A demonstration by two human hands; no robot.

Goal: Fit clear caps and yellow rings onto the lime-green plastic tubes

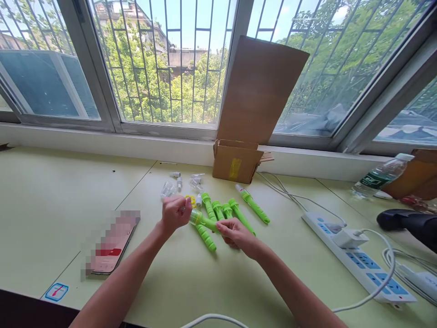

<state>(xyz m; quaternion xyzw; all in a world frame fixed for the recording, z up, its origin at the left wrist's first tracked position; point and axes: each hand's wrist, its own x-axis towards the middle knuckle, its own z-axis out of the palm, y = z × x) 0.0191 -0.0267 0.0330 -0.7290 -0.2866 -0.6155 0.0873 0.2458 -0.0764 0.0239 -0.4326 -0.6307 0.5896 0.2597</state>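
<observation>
My right hand (235, 234) is closed around the handle of a green plastic stick (204, 221) held above the table. My left hand (175, 212) pinches the clear cap end of that same stick. Beneath and behind the hands lie several more green sticks (218, 210) side by side, one of them (253, 204) apart to the right. Small clear caps (178, 182) and a yellow ring (191, 199) are scattered just beyond my left hand.
An open cardboard box (235, 161) stands against the windowsill. A phone (111, 243) lies at the left. A white power strip (358, 259) with a plugged charger and cables runs along the right, near a water bottle (380, 175) and a black device (406, 224).
</observation>
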